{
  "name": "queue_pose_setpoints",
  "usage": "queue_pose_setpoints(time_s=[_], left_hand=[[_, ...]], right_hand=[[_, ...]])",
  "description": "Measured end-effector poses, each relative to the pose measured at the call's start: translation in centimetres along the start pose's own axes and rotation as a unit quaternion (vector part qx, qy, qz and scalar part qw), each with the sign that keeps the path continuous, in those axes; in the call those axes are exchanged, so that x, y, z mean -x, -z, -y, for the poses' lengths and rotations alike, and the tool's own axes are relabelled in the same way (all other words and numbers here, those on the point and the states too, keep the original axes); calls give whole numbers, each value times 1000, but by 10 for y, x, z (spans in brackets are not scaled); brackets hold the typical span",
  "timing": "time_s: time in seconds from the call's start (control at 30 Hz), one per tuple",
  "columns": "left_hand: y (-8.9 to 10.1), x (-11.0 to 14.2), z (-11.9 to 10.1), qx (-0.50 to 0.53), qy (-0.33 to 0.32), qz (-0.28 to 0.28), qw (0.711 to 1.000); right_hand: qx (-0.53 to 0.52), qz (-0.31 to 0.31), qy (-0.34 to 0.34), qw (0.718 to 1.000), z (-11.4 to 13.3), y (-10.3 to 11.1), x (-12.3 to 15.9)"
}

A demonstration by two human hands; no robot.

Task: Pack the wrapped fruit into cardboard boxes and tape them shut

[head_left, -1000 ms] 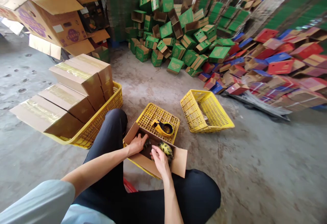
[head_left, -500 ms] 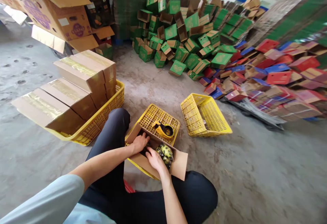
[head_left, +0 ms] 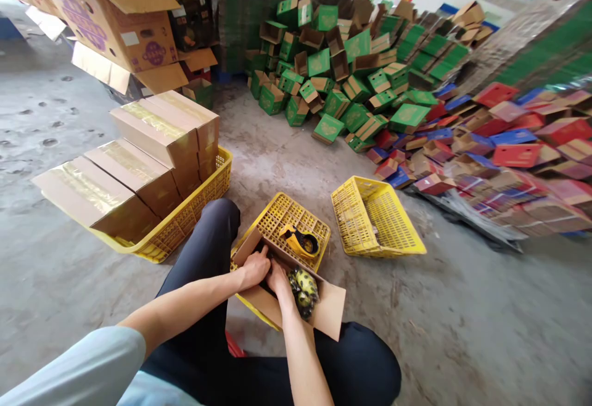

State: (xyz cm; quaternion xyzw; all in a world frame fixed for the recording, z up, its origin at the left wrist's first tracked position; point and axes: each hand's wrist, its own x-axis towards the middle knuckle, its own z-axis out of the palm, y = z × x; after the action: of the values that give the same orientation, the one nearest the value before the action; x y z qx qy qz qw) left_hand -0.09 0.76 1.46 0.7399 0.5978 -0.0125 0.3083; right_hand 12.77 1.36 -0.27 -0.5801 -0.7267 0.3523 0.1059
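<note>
An open brown cardboard box (head_left: 329, 310) rests on an upturned yellow crate (head_left: 296, 218) in front of my crossed legs. Both hands reach into its left part. My left hand (head_left: 254, 268) is curled inside the box near the left flap. My right hand (head_left: 276, 275) lies close beside it, fingers bent down into the box; what either hand grips is hidden. A yellow-and-black patterned item (head_left: 303, 289) sits in the box just right of my right hand. A yellow tape dispenser (head_left: 301, 242) lies on the crate behind the box.
A yellow crate (head_left: 198, 208) with taped brown boxes (head_left: 157, 128) stands at my left. An empty yellow basket (head_left: 374, 218) lies tilted to the right. Piles of green boxes (head_left: 333, 66) and red and blue boxes (head_left: 509, 140) fill the back and right. Bare concrete floor surrounds me.
My right hand has moved left from the patterned item to meet my left hand in the box's left part. The view has shifted slightly.
</note>
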Motion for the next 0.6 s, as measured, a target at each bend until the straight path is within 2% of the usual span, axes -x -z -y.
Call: queue_pose_setpoints(time_s=[0.13, 0.2, 0.27, 0.33, 0.4, 0.5, 0.6], left_hand=[[3, -2, 3, 8, -4, -3, 1000], [3, -3, 4, 10, -7, -4, 1000], [3, -2, 5, 12, -14, -3, 1000], [3, -2, 6, 13, -22, 0, 1000], [2, -1, 7, 15, -26, 3, 1000], [1, 0, 10, 25, -25, 2, 999], [0, 0, 11, 47, -20, -4, 999]], right_hand=[[-54, -16, -28, 998, -5, 22, 20], [-152, -20, -43, 987, -5, 36, 36], [-333, -18, -67, 940, -4, 48, 52], [-485, -13, -87, 870, -3, 55, 65], [-552, -9, -96, 828, -4, 59, 72], [-587, -8, -97, 804, -8, 57, 74], [-583, -16, -90, 807, -13, 53, 70]])
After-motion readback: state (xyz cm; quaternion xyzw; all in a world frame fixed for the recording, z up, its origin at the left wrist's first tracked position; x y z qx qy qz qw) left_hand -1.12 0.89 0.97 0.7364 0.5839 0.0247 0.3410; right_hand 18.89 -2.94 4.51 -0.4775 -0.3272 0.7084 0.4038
